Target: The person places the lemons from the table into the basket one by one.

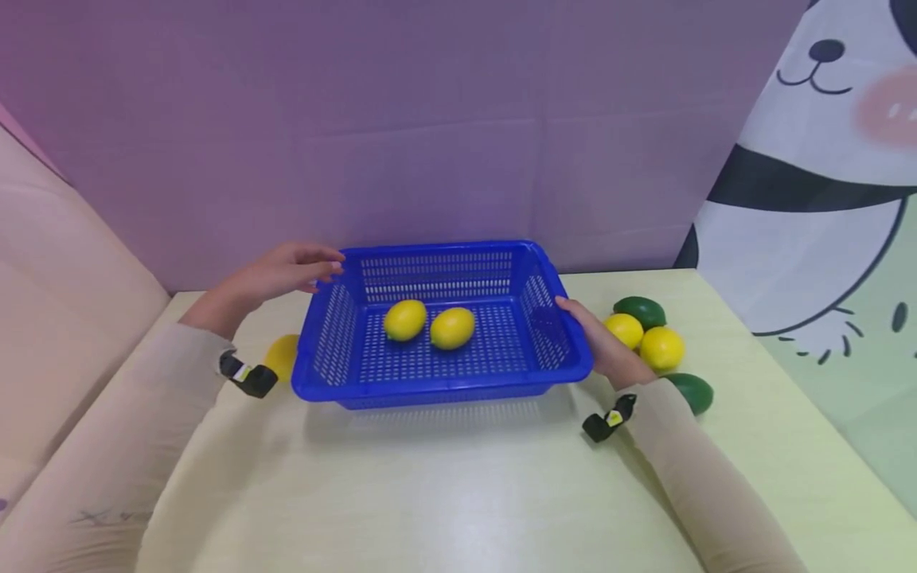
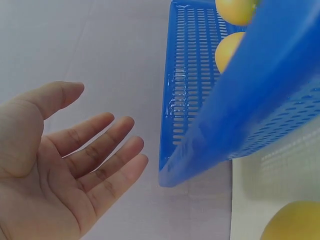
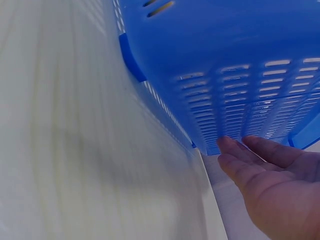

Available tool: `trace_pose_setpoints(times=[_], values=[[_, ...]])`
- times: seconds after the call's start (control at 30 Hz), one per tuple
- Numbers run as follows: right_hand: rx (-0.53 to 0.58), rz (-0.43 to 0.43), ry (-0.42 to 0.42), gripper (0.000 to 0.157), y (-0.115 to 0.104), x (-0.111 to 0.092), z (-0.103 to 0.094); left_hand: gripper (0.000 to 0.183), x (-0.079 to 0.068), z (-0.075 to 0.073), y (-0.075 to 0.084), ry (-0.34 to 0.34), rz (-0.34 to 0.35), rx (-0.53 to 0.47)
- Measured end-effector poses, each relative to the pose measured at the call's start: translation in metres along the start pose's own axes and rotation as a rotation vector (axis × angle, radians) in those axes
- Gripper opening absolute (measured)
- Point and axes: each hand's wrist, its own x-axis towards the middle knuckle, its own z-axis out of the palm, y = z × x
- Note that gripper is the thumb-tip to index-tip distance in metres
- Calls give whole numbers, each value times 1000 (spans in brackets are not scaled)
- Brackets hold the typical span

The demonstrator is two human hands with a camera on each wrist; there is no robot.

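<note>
A blue plastic basket [image 1: 444, 390] with slotted walls sits near the far edge of the table. Inside it lie two lemons [image 1: 405, 320], side by side left of the middle. My right hand [image 1: 602, 338] holds the basket's right rim; in the right wrist view its fingertips [image 3: 227, 145] meet the slotted outer wall. At the far left corner, my left hand [image 1: 286, 270] overlaps the rim in the head view. The left wrist view shows that same left hand [image 2: 75, 160] with its palm bare and fingers spread, apart from the basket [image 2: 215, 135].
Right of the basket are two lemons [image 1: 661, 348] and two dark green avocados [image 1: 640, 312], partly behind my right arm. Another yellow fruit [image 1: 282, 356] lies left of the basket, partly hidden. A purple cloth wall [image 1: 430, 159] stands directly behind the table [image 1: 444, 493].
</note>
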Motion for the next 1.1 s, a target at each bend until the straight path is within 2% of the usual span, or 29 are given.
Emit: trace_pose_setpoints(times=[0.63, 0.9, 1.1], values=[[-46, 24, 47, 74, 0, 0, 0, 53, -6, -4, -29, 17, -21, -1], [-48, 22, 53, 73, -2, -1, 2, 59, -10, -6, -39, 56, -49, 15], [-37, 27, 44, 73, -2, -1, 3, 56, -11, -5, -47, 42, -57, 10]])
